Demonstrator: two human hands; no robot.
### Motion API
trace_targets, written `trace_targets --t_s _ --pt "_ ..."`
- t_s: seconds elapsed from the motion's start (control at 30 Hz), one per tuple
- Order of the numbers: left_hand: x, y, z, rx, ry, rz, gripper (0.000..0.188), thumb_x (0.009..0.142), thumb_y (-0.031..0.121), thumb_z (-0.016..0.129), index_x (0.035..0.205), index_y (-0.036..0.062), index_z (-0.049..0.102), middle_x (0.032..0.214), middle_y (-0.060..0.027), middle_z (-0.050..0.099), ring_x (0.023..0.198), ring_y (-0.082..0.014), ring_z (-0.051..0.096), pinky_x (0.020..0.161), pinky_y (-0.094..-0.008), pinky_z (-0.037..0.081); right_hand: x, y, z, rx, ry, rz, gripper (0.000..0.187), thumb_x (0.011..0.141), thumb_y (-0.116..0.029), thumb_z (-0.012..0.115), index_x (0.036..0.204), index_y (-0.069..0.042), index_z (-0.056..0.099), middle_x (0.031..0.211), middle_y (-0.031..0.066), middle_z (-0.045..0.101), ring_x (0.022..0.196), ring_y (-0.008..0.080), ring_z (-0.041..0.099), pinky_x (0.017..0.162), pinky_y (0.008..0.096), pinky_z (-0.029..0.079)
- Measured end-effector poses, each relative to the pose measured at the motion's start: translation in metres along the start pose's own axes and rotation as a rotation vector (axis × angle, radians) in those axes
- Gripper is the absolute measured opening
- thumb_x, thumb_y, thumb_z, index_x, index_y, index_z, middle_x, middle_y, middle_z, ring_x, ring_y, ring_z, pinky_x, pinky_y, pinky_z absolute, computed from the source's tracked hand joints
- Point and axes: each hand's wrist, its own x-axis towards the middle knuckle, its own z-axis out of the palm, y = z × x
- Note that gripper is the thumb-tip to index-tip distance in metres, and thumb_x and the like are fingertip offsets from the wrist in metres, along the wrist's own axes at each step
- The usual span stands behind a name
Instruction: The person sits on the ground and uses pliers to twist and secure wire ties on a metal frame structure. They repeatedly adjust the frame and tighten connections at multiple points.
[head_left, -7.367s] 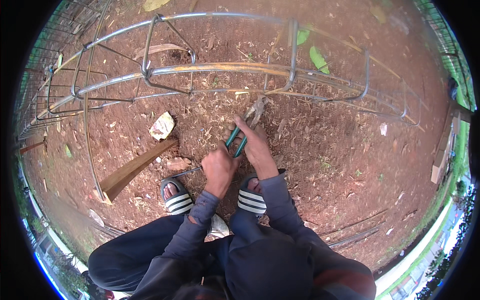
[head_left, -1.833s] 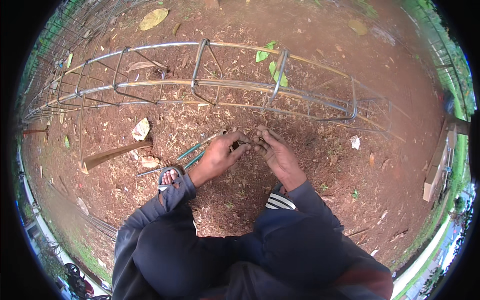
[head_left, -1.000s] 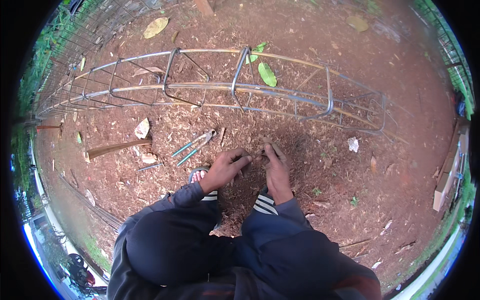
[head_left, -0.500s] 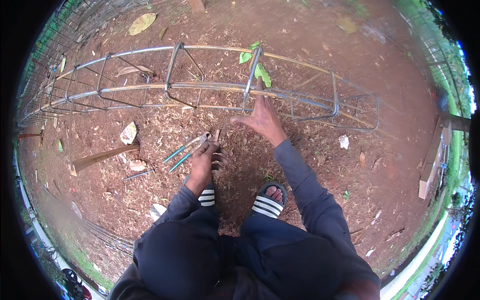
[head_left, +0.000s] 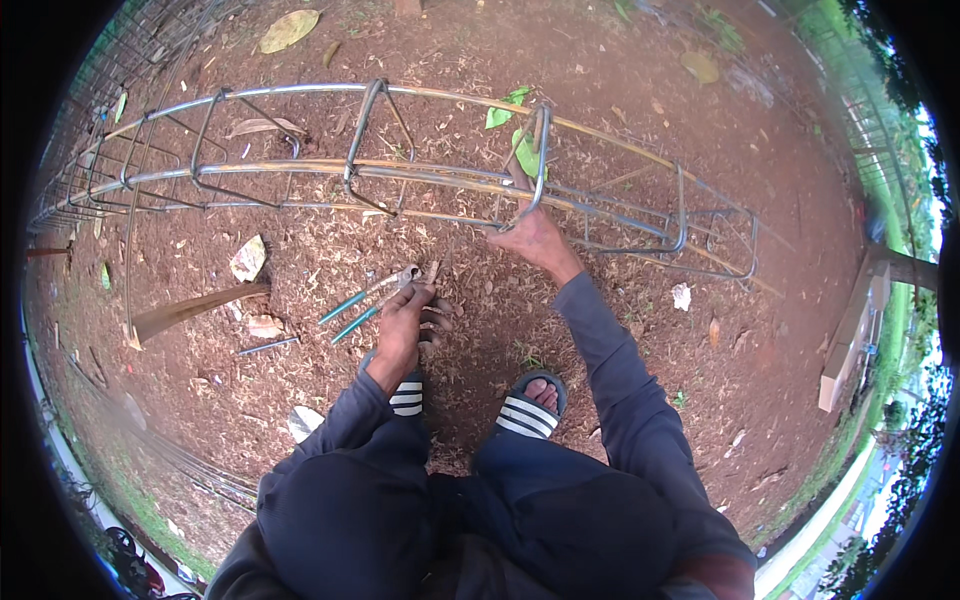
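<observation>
A long rebar cage (head_left: 300,165) of lengthwise bars and square stirrups stretches across the ground in front of me. My right hand (head_left: 537,243) is at its lower bars, closed around the foot of one stirrup (head_left: 543,160); a finger reaches up behind the bars and part of the grip is hidden. My left hand (head_left: 405,325) hangs above the ground by my left foot, its fingers curled and thumb and forefinger close together. What they may hold is too small to make out. Just beyond it lie pincers (head_left: 357,310) with teal handles, partly covered by the hand.
Green leaves (head_left: 525,150) show through the cage by the stirrup. A wooden piece (head_left: 200,308) and a thin metal rod (head_left: 268,346) lie at the left. More bar frames (head_left: 110,75) stand at the far left. A sandalled foot (head_left: 535,400) is below my right hand.
My right hand has closed from a stretched position onto the stirrup, which has shifted right. The cage's other stirrups also sit slightly further right. My left hand has barely moved.
</observation>
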Motion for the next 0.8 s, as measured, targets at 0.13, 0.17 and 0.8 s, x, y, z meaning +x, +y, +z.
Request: trace_targets --t_s 0.13,0.17,0.8 --pt "-0.002 0.006 0.002 0.054 0.017 0.036 0.023 0.110 0.022 0.054 0.121 0.0028 0.062 0.092 -0.0116 0.074 0.063 -0.0169 0.069 0.045 -0.0267 0.051 0.002 0.007 0.001 0.077 0.003 -0.085 0.138 0.072 -0.041 0.095 0.170 -0.012 0.002 0.167 0.0321 0.027 0.155 0.0439 0.032 0.129 0.0479 0.030" --pt "-0.002 0.007 0.002 0.123 0.021 0.071 0.028 0.108 0.023 0.055 0.125 0.0010 0.061 0.092 -0.0110 0.073 0.066 -0.0174 0.069 0.048 -0.0276 0.052 0.003 0.008 0.001 0.080 0.013 -0.099 0.139 0.072 -0.041 0.096 0.170 -0.013 0.002 0.168 0.0316 0.026 0.155 0.0436 0.031 0.129 0.0479 0.030" --pt "0.067 0.084 0.054 1.230 0.039 1.134 0.017 0.098 0.014 0.065 0.104 0.0018 0.073 0.095 -0.0179 0.071 0.074 -0.0381 0.070 0.067 -0.0476 0.056 -0.085 -0.003 0.062 0.048 0.590 0.080 0.037 0.099 -0.015 0.071 0.134 -0.003 0.067 0.132 0.0189 0.068 0.117 0.0336 0.068 0.104 0.0418 0.052"
